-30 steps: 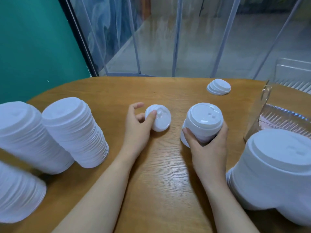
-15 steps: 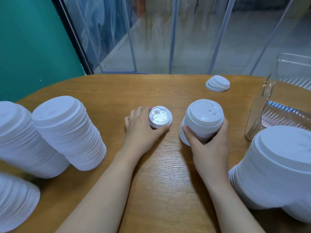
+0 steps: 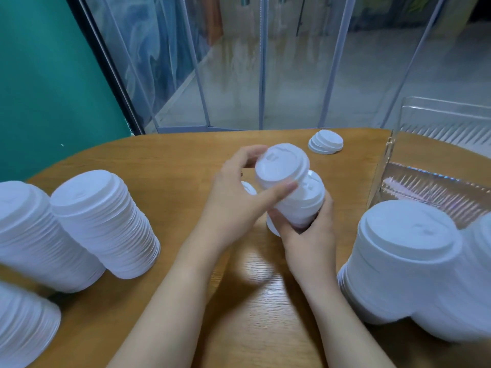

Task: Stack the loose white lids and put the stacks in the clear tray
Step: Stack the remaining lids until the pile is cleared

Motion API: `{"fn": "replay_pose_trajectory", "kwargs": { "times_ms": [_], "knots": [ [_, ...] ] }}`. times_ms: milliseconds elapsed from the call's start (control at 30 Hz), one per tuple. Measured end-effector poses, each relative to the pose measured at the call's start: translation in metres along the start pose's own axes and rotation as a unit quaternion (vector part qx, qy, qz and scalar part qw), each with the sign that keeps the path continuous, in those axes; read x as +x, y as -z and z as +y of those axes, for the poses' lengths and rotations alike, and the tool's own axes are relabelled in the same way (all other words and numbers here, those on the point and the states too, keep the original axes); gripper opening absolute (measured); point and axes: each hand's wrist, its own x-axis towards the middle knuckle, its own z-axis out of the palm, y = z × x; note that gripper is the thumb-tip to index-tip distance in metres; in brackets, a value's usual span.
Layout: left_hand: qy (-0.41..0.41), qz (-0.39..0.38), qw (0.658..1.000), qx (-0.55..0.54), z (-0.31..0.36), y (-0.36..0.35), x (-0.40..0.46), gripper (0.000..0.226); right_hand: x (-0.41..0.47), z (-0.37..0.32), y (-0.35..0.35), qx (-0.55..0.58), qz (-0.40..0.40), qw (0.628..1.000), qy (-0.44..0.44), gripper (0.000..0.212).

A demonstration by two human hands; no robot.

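The left hand (image 3: 239,197) reaches in across the middle of the worktop (image 3: 170,160), wrist angled to the right, thumb along the near edge and fingers (image 3: 251,155) curled over the far edge of a single white lid (image 3: 281,164), gripping it top side up and tilted. That lid sits directly over the small stack (image 3: 303,205), overlapping its top; whether the two touch is hard to tell. The right hand (image 3: 309,235) comes up from below, its forearm running to the bottom edge, its fingers wrapped round the lower part of the small stack and clasping it, the stack leaning slightly left. Just behind the left hand, a sliver of another lid (image 3: 248,187) peeks out on the worktop.

Further back lies a loose pile of lids (image 3: 326,142), well apart from the hands. The clear tray (image 3: 425,179) stands at the right side. In front of it rise tall stacks (image 3: 403,258), close to the right forearm. On the left side, more tall stacks (image 3: 101,221) lean together, blurred at the frame edge.
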Motion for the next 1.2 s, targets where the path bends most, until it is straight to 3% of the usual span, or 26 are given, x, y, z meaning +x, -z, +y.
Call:
{"fn": "replay_pose_trajectory", "kwargs": {
  "times_ms": [100, 333, 567, 867, 967, 1067, 1133, 1200],
  "knots": [
    [-0.032, -0.041, 0.996, 0.078, 0.009, 0.001, -0.002, 0.058, 0.000, 0.002, 0.000, -0.001, 0.000, 1.000, 0.009, 0.093],
    [-0.020, -0.084, 0.992, 0.094, 0.017, -0.010, 0.000, 0.069, 0.002, 0.007, 0.000, 0.002, -0.013, 1.000, 0.002, 0.090],
    [0.016, -0.111, 0.992, 0.051, 0.011, -0.012, 0.004, 0.050, 0.004, 0.007, 0.003, 0.009, -0.027, 1.000, -0.008, 0.088],
    [0.041, -0.135, 0.990, 0.007, 0.002, -0.005, 0.005, 0.070, 0.003, 0.006, 0.002, -0.008, -0.017, 1.000, 0.003, 0.088],
    [0.067, -0.075, 0.995, -0.016, -0.016, 0.008, 0.010, 0.056, 0.003, 0.005, 0.004, -0.015, -0.015, 1.000, 0.007, 0.089],
    [0.095, -0.011, 0.990, 0.105, -0.049, 0.017, 0.011, 0.052, 0.003, 0.005, 0.005, -0.016, -0.021, 1.000, 0.004, 0.091],
    [0.111, -0.026, 0.975, 0.192, -0.065, 0.019, 0.008, 0.067, 0.003, 0.005, 0.006, -0.018, -0.023, 1.000, 0.004, 0.092],
    [0.136, -0.051, 0.968, 0.204, -0.071, 0.016, 0.005, 0.077, 0.004, 0.005, 0.005, -0.020, -0.022, 1.000, 0.006, 0.092]
  ]
}}
